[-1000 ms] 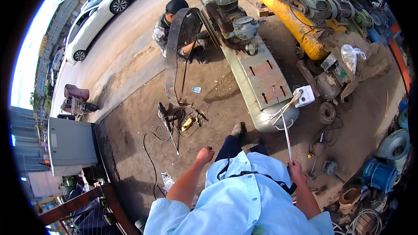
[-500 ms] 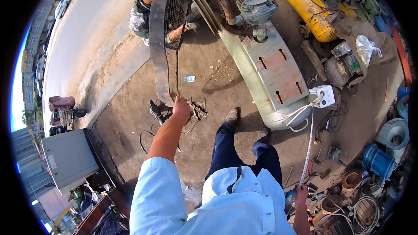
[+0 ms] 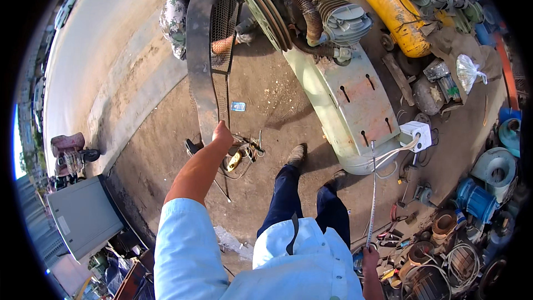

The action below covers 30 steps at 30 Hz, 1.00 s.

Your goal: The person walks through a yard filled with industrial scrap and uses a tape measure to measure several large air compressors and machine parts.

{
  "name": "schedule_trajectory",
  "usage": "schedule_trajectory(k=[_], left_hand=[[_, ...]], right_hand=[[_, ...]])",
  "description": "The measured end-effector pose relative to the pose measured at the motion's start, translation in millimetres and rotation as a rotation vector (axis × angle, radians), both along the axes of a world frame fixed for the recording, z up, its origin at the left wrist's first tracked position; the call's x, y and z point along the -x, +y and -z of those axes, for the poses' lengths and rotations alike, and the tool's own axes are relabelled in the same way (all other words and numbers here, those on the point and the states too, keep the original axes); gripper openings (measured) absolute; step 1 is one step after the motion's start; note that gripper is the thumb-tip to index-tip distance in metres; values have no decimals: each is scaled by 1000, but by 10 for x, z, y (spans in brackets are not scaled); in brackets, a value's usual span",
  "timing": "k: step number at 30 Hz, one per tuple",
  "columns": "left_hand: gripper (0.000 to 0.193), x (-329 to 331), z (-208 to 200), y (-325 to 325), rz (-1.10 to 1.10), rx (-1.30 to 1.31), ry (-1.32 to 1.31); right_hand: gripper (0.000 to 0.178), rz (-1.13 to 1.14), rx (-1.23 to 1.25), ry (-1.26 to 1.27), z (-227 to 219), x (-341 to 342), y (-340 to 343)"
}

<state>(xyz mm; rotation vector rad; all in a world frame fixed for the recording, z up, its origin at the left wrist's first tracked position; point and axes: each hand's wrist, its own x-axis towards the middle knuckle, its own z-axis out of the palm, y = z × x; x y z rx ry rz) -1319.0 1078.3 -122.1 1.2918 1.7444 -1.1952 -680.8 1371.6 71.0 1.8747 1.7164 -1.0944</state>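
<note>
My left hand point(image 3: 222, 138) is closed on the near end of a dark curved belt guard point(image 3: 201, 72), a metal band with a mesh side. Low on the right, my right hand point(image 3: 370, 258) grips a tape measure, whose case is mostly hidden by the fingers. Its pale blade point(image 3: 372, 200) runs out straight toward the green air compressor tank point(image 3: 355, 94), and the tip appears beside the tank's near end. Across from me a person in a camouflage sleeve point(image 3: 175, 22) crouches behind the guard, one gloved hand point(image 3: 245, 34) near the compressor's grooved pulley point(image 3: 265, 14).
A white electrical box point(image 3: 416, 135) with cables sits by the tank. Wires and a yellow tool point(image 3: 235, 161) lie near my left hand. Blue motors point(image 3: 476, 203), coiled cable and hand tools crowd the right. A grey cabinet point(image 3: 86, 216) stands left, a yellow cylinder point(image 3: 388, 11) far right.
The tape blade has swung left, off the white box toward the tank's end. My left hand stays at the guard's near end. The yellow tool now shows beside my forearm, and the view has shifted.
</note>
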Motion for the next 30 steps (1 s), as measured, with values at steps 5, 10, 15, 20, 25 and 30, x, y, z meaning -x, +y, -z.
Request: schedule_trajectory(k=[5,10,15,20,25,30], left_hand=[[24,-58,-789,297,-13,-58,-25],[21,18,-928,255,15,-131,-42],[25,16,-1261,473,-15,-3,-75],[28,68,-724,139,-46,-38,-3],[38,122,-434,40,-76,-57,8],[33,23,-277,52,-45,-43,16]], right_hand=[[17,174,21,175,106,151,77],[16,261,21,293,81,267,78],[19,291,2,288,164,85,-1],[20,261,-30,207,-74,68,-150],[19,237,-41,179,-278,103,-297],[24,281,-36,164,-340,145,-396]])
